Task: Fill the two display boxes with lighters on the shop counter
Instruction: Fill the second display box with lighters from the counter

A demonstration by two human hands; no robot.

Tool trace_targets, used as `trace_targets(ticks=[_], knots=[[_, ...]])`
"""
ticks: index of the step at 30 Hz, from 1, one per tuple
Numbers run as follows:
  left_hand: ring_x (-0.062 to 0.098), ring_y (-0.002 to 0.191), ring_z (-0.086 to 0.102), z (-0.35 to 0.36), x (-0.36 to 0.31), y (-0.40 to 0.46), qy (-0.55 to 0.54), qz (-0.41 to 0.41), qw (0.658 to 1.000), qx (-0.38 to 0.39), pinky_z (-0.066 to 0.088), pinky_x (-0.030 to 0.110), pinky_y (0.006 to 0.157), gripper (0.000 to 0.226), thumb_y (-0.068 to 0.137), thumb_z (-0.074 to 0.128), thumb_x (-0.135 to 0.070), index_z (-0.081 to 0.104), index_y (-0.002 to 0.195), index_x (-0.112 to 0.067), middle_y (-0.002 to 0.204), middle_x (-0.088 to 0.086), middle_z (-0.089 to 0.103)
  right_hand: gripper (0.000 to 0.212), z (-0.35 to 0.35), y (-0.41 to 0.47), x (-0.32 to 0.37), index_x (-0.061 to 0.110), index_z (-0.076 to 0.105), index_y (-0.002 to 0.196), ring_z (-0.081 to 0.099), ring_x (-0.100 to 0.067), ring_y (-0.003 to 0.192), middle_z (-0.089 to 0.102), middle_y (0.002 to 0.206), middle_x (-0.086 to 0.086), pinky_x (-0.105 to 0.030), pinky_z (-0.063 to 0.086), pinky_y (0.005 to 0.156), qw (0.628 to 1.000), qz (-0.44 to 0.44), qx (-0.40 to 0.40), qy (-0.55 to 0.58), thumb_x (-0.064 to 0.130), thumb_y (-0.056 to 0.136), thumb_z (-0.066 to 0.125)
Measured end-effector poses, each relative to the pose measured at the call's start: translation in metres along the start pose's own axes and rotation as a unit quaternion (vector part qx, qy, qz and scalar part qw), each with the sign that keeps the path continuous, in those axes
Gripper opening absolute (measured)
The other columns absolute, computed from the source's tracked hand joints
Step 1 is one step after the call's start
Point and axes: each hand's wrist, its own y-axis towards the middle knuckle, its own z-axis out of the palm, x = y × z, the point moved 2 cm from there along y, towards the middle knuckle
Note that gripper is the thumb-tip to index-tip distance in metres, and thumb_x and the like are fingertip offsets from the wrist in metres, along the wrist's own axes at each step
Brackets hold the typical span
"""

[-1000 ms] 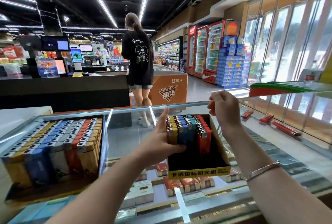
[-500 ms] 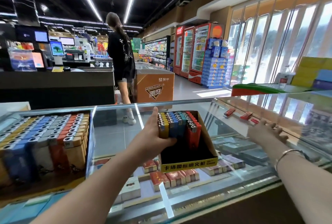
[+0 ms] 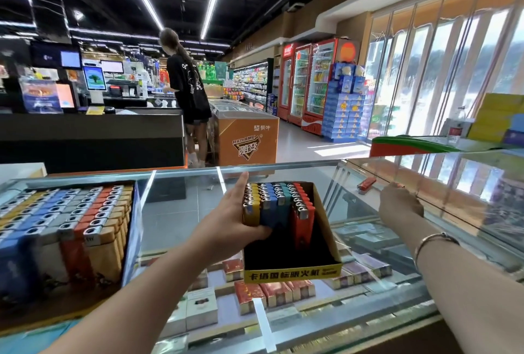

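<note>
Two display boxes stand on the glass counter. The left box is packed with yellow, blue, grey and orange lighters. The black right box, with a yellow front label, holds rows of yellow, blue, teal and red lighters at its back, and its front is bare. My left hand has its thumb up along that box's left side and its fingers curled round the front of the yellow and blue rows. My right hand is out to the right on the counter, fingers curled down over a loose red lighter.
Another loose red lighter lies on the glass just left of my right hand. Cigarette packs fill the case under the glass. A person stands beyond the counter by an orange freezer. Yellow boxes sit at the far right.
My right hand left the space above the right box and swung right to the loose red lighters on the glass. My left hand stayed on the lighters in the box.
</note>
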Motion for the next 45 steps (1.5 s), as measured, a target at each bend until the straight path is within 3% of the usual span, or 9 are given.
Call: trace_targets(ticks=[7,10,13,18,26,31,37,42,45], knots=[[0.020,0.115,0.052,-0.006,0.003,0.002,-0.019,-0.008,1.000,0.014,0.050,0.041,0.093,0.111,0.056,0.079,-0.028,0.010,0.139,-0.054,0.140,-0.003,0.032,0.038,0.010,0.020,0.000,-0.002,0.045,0.123,0.047,-0.043,0.108,0.043,0.123,-0.024,-0.052,0.045,0.087,0.979,0.040,-0.091,0.177,0.004,0.087,0.053],[0.019,0.115,0.052,-0.009,0.007,0.006,-0.020,-0.011,1.000,0.000,0.049,0.041,0.094,0.113,0.050,0.080,-0.036,0.012,0.139,-0.052,0.141,-0.004,0.034,0.035,0.013,0.030,0.003,0.002,0.045,0.123,0.036,-0.041,0.116,0.038,0.132,-0.019,-0.051,0.037,0.096,0.986,0.035,-0.026,0.159,0.007,0.088,0.046],[0.017,0.114,0.053,-0.011,0.011,0.009,-0.024,-0.014,1.000,-0.014,0.048,0.041,0.095,0.116,0.044,0.079,-0.042,0.014,0.140,-0.051,0.140,-0.006,0.034,0.025,0.017,0.035,0.005,0.001,0.050,0.112,0.045,-0.036,0.107,0.052,0.115,-0.022,-0.046,0.038,0.094,0.991,0.027,0.021,0.131,0.011,0.092,0.040],[0.010,0.110,0.053,-0.012,0.012,0.009,-0.008,-0.005,0.999,-0.034,0.050,0.030,0.092,0.115,0.043,0.077,-0.045,0.016,0.141,-0.047,0.137,-0.010,0.034,0.027,0.019,0.040,0.002,-0.004,0.053,0.111,0.051,-0.032,0.086,0.056,0.104,-0.020,-0.038,0.043,0.073,0.983,0.036,-0.028,0.179,0.016,0.095,0.045],[0.016,0.116,0.049,-0.012,0.010,0.007,0.009,-0.011,0.999,-0.031,0.047,0.036,0.096,0.110,0.051,0.077,-0.039,0.016,0.143,-0.042,0.138,-0.007,0.033,0.041,0.013,0.035,0.011,0.002,0.047,0.127,0.042,-0.037,0.115,0.049,0.127,-0.022,-0.042,0.038,0.091,0.998,0.032,0.005,0.061,0.021,0.090,0.048],[0.013,0.112,0.051,-0.012,0.009,0.006,0.003,-0.018,1.000,-0.024,0.049,0.038,0.094,0.111,0.048,0.076,-0.045,0.016,0.141,-0.047,0.130,-0.015,0.034,0.033,0.010,0.039,0.006,-0.002,0.058,0.110,0.056,-0.038,0.100,0.058,0.106,-0.023,-0.044,0.047,0.086,0.991,0.061,-0.009,0.118,0.018,0.082,0.059],[0.009,0.110,0.050,-0.013,0.009,0.007,0.006,-0.013,1.000,-0.015,0.049,0.036,0.094,0.106,0.052,0.077,-0.042,0.016,0.139,-0.050,0.122,-0.022,0.033,0.018,0.007,0.039,0.030,0.002,0.054,0.102,0.059,-0.035,0.082,0.059,0.086,-0.020,-0.037,0.043,0.066,0.972,-0.041,-0.132,0.189,0.012,0.088,0.055],[0.006,0.109,0.049,-0.017,0.005,0.009,0.053,-0.011,0.998,-0.007,0.046,0.036,0.097,0.103,0.053,0.075,-0.043,0.019,0.140,-0.043,0.128,-0.016,0.032,0.018,0.014,0.039,0.044,0.008,0.053,0.102,0.056,-0.032,0.086,0.056,0.084,-0.012,-0.036,0.044,0.072,0.987,-0.106,-0.039,0.112,0.023,0.092,0.050],[0.008,0.109,0.048,-0.019,0.003,0.009,0.073,-0.014,0.997,0.003,0.045,0.036,0.097,0.102,0.056,0.078,-0.039,0.019,0.139,-0.042,0.127,-0.013,0.032,0.017,0.011,0.037,0.046,0.007,0.055,0.101,0.057,-0.030,0.081,0.058,0.085,-0.012,-0.033,0.043,0.068,0.988,-0.116,-0.037,0.099,0.019,0.091,0.052]])
